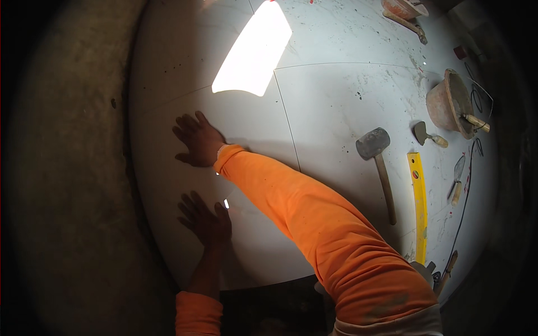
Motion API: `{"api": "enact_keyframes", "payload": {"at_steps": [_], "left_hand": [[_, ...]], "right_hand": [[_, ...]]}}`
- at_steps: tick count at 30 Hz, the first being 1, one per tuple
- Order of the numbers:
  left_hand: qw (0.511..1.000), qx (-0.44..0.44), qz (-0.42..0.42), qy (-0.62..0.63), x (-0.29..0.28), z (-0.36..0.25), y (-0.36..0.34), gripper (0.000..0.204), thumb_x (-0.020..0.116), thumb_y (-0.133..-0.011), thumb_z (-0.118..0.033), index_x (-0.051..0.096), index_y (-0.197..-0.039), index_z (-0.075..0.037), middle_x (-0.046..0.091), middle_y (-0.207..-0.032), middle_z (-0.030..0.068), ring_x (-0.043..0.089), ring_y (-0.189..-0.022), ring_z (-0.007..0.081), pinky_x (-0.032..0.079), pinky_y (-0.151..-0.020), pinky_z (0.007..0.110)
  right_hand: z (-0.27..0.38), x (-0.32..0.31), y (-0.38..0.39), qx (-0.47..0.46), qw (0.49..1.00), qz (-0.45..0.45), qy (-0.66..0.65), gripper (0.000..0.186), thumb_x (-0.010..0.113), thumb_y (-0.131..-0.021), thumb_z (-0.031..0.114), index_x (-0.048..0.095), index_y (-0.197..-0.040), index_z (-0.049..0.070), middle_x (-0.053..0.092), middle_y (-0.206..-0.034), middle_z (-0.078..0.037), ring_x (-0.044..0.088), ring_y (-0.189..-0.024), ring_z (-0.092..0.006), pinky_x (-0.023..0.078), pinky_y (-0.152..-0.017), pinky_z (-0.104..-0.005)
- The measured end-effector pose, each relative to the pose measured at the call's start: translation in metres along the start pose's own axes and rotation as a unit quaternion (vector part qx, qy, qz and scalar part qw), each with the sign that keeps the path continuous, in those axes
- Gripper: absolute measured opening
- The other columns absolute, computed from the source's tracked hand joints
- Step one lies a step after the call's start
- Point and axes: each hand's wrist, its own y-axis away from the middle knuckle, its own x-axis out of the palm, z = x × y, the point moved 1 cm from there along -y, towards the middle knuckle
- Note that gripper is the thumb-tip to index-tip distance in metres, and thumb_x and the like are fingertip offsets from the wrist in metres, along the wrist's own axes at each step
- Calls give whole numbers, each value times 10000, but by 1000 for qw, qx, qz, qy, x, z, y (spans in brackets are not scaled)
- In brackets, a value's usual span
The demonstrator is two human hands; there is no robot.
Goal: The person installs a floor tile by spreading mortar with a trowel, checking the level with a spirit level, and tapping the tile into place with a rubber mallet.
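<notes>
Both palms lie flat on large pale floor tiles (252, 235) with faint marbling. My right hand (200, 140) reaches far across to the left, its fingers spread and pointing toward the wall side. Below it, nearer to me, my left hand (207, 221) rests on the same tile with its fingers apart. Neither one holds anything. A small white tile spacer or bright speck (226, 204) shows just beside the left thumb; I cannot tell which. Thin joint lines run between the tiles, one to the right of my hands and one beyond them.
To the right lie a rubber mallet (373, 144), a yellow spirit level (418, 207), a pointed trowel (421, 133) and another trowel (458, 178). A mortar bucket (445, 103) stands beyond, near a dark cable (469, 179). The wall (73, 168) borders the tiles at left.
</notes>
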Motion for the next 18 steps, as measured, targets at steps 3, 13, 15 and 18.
{"api": "enact_keyframes", "payload": {"at_steps": [3,13,15,18], "left_hand": [[1000,5,-19,5,3,6,0,814,486,-923,-423,158,-1553,-25,92,-1617,245,93,-1480,469,43,-1154,656],[1000,7,-21,2,-3,1,1,807,479,-927,-419,155,-1550,-23,102,-1611,250,101,-1469,496,72,-1133,690],[999,14,-42,10,0,2,-4,800,474,-926,-415,161,-1548,-22,100,-1611,251,102,-1468,497,71,-1134,689],[999,15,-42,1,2,2,-2,793,467,-928,-411,165,-1546,-17,100,-1611,251,100,-1469,496,68,-1134,688]], "right_hand": [[-70,-25,10,106,994,-35,-11,754,417,-953,599,397,-1468,49,327,-1552,-161,252,-1458,-315,128,-1205,-492],[-185,-69,89,255,958,19,133,727,246,-1012,495,161,-1551,15,142,-1630,-147,90,-1514,-288,61,-1224,-508],[-195,-74,78,245,961,5,129,700,240,-1019,468,169,-1550,18,152,-1629,-138,98,-1513,-285,75,-1225,-508],[-193,-70,83,248,960,-9,129,696,245,-1020,464,185,-1545,11,167,-1626,-132,106,-1511,-279,87,-1221,-516]]}}
